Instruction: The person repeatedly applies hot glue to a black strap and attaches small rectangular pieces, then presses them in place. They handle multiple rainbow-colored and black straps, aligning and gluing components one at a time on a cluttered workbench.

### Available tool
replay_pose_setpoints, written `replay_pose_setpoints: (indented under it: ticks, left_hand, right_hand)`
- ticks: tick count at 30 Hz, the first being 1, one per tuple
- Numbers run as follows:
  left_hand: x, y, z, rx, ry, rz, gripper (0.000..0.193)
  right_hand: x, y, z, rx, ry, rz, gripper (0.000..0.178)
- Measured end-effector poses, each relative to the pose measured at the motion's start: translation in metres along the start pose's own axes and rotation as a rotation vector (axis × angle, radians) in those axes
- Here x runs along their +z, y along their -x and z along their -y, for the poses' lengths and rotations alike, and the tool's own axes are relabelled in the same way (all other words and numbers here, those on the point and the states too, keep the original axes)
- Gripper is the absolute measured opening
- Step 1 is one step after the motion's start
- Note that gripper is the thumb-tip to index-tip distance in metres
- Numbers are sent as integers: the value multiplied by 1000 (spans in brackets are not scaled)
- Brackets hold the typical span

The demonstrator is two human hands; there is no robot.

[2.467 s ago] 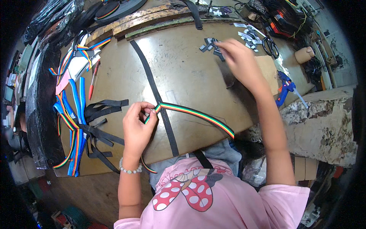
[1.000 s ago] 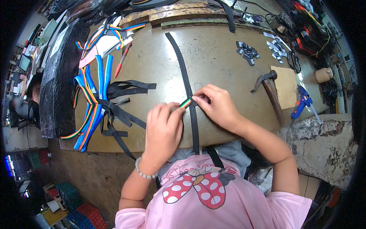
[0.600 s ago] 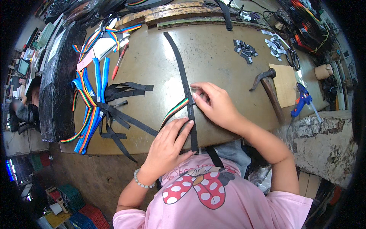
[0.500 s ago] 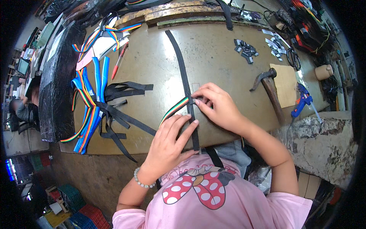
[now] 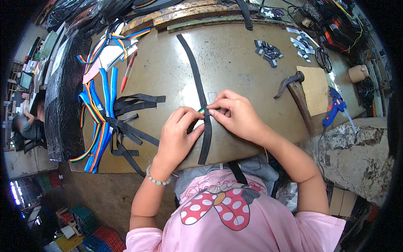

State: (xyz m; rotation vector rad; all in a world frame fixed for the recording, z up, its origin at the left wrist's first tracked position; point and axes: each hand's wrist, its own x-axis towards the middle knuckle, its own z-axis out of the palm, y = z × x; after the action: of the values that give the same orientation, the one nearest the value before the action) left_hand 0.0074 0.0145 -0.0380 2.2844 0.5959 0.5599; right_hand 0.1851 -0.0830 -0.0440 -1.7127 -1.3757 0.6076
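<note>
A long black webbing strap (image 5: 194, 69) lies lengthwise down the table before me, its near end close to the front edge. My left hand (image 5: 179, 131) is closed, thumb and fingers pinching a narrow striped strap (image 5: 202, 111) just left of the black one. Only a short bit of its stripes shows; my fingers hide the rest. From the other side my right hand (image 5: 236, 112) pinches the black strap where the two meet. Its curled fingers cover whatever small part may be at that joint.
Blue and rainbow-striped straps (image 5: 112, 90) with black webbing (image 5: 138, 101) lie at left, near a red pen (image 5: 128, 72). At right are small black tags (image 5: 268, 52), a hammer (image 5: 300, 98), cardboard (image 5: 315, 90), scissors (image 5: 323, 59) and a blue glue gun (image 5: 333, 107). Another person sits far left.
My left hand has moved up and right from beside the lower black strap and now pinches the striped strap at the crossing. My right hand stays there.
</note>
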Motion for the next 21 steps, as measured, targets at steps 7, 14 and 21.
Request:
replay_pose_setpoints:
  ticks: [7, 14, 21]
  left_hand:
    - [4, -9, -2, -71, 14, -38, 15]
    - [7, -20, -4, -190, 34, -50, 17]
    - [9, -20, -6, -227, 3, -66, 22]
  right_hand:
    - [3, 2, -6, -52, 19, -20, 11]
    - [0, -4, -7, -51, 53, 24, 15]
    - [-20, -55, -19, 200, -374, 438, 35]
